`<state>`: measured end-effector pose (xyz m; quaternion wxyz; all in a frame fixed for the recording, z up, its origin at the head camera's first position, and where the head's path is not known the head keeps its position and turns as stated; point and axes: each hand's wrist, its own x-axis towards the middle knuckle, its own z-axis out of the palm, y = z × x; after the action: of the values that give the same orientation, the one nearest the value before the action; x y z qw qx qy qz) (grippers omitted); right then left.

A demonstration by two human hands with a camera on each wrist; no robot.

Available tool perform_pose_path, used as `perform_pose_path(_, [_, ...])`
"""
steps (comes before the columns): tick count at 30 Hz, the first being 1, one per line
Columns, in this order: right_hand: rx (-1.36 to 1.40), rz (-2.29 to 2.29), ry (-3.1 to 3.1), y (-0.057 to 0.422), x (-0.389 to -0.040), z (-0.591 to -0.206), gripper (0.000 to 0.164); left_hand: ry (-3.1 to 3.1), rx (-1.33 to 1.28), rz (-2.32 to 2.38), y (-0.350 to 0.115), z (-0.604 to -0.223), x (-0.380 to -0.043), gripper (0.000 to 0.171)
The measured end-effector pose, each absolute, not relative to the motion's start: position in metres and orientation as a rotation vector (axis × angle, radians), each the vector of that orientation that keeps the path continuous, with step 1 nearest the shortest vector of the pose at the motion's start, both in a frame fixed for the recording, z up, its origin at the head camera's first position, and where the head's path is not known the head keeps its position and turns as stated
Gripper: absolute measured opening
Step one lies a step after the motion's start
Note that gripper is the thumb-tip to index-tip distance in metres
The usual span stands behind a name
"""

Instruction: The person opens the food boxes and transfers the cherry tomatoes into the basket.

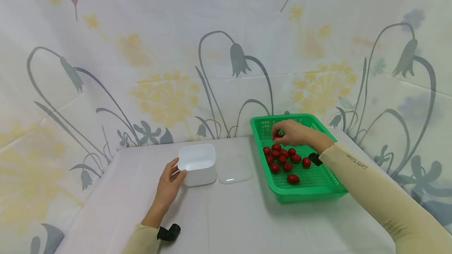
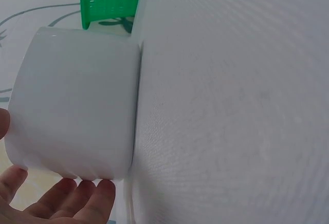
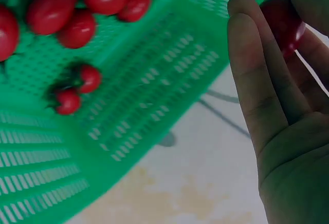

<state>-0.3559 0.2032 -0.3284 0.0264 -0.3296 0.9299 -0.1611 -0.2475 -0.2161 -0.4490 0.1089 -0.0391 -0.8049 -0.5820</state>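
Observation:
A cherry tomato [image 3: 284,22] is pinched between the thumb and fingers of my right hand [image 1: 291,132], above the far left part of a green plastic basket [image 1: 307,195]. Several more red cherry tomatoes [image 1: 282,159] lie in that basket, mostly on its left side. My left hand [image 1: 167,185] holds a white, square-cornered box [image 1: 202,176] by its near left corner, thumb at the rim and fingertips [image 2: 105,185] against its side. The box stands upright and uncovered on the table, and the part of its inside that shows is bare white.
A flat translucent lid [image 1: 234,169] lies between the box and the basket. White cloth covers the table [image 1: 226,218]. Behind it hangs a flower-printed curtain [image 1: 219,69], close to the basket's far edge.

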Motion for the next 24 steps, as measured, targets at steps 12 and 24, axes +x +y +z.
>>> perform_pose_path(12, [-0.706, -0.525, 2.669, 0.225, -0.359, -0.364, 0.010, -2.369, -0.129, -1.711, -0.215, -0.450, -0.249, 0.056])
perform_pose_path(24, [-0.737, -0.525, 2.676, 0.226, -0.359, -0.367, 0.018, -2.375, -0.105, -1.710, -0.216, -0.448, -0.249, 0.055])
